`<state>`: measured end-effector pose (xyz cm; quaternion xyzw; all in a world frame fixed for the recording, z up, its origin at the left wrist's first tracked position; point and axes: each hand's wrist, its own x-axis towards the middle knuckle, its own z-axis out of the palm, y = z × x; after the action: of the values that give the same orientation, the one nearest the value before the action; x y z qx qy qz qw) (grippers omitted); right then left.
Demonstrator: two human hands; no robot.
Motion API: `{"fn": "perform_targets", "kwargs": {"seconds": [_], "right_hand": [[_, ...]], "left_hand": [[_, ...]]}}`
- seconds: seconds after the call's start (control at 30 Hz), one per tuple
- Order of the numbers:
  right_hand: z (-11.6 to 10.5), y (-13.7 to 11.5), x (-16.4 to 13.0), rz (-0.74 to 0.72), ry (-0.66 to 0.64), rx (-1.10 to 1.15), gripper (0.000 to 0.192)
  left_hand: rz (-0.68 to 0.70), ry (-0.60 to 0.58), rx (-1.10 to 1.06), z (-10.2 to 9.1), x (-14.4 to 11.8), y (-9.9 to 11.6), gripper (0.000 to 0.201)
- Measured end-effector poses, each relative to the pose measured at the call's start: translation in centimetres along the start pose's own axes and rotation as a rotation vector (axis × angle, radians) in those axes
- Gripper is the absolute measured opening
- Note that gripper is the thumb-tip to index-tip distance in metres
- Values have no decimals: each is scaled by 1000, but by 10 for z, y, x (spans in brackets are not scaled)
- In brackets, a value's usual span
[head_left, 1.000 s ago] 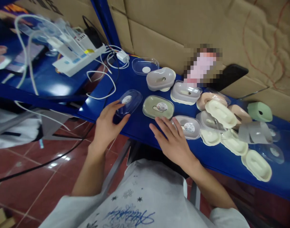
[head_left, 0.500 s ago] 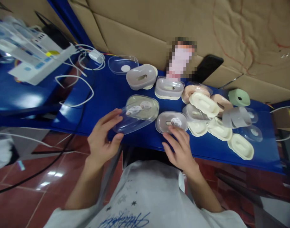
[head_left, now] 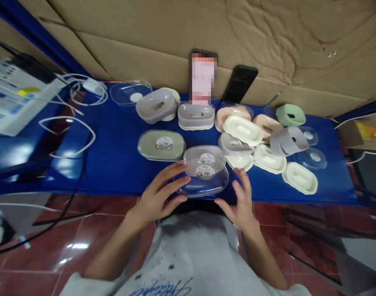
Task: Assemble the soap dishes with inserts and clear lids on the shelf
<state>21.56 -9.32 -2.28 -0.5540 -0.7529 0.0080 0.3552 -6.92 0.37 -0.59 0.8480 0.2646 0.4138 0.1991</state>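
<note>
The left hand (head_left: 163, 191) is holding a clear lid (head_left: 206, 187) by its left end, the fingers lying along the rim and the thumb standing a little apart beneath them, so the grip is part-closed around that edge. The right hand (head_left: 243, 197) is hovering at the lid's right end, its thumb and fingers spreading wide and gripping nothing; whether the thumb is grazing the rim is hard to tell from this angle. The lid, bearing a round label, is sitting at the near edge of the blue table (head_left: 114, 176), overlapping in view the near part of a grey box (head_left: 190, 154), which is showing a similar label

To the left of that box, a green box (head_left: 147, 144) is lying flat, also wearing a label. On the far left, a see-through cover (head_left: 123, 94) is resting beside a grey holder (head_left: 147, 111), and a second holder (head_left: 188, 117) is standing to the right of it. Further right, a peach box (head_left: 222, 119), a cream tray (head_left: 243, 129) and a grey shell (head_left: 288, 144) are crowding together, with a pale green box (head_left: 289, 116) standing behind them. A pixelated phone (head_left: 203, 78) and a black phone (head_left: 241, 84) are leaning against the cardboard (head_left: 144, 57), while a white power strip (head_left: 9, 121) is lying at the far left
</note>
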Motion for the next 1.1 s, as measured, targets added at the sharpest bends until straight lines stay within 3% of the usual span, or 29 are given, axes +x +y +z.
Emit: {"fn": "perform_targets", "kwargs": {"seconds": [0.2,0.43,0.57,0.7,0.83,0.9,0.97,1.03,1.1], "right_hand": [[-2,3,27,-73,-180,0,75],[-6,33,14,137,-75,-138,55],[-11,47,8,220,-132,-243,41],[-27,55,8,180,-214,-116,26],[-43,62,8,176,-275,-49,26],[-46,64,8,177,-258,-52,24],[-44,63,11,184,-243,-54,27],[-37,61,17,200,-230,-66,38],[-30,62,27,213,-233,-120,49]], "left_hand": [[7,-26,53,12,-2,6,48],[-207,330,447,-28,-5,-27,44],[-291,283,480,-46,-6,-58,40],[-365,220,409,-46,-2,-71,42],[-339,332,508,-21,3,-38,36],[-242,226,495,4,5,-11,40],[-3,60,461,32,8,12,39],[50,-78,489,58,12,23,39],[43,-106,479,74,17,21,34]]}}
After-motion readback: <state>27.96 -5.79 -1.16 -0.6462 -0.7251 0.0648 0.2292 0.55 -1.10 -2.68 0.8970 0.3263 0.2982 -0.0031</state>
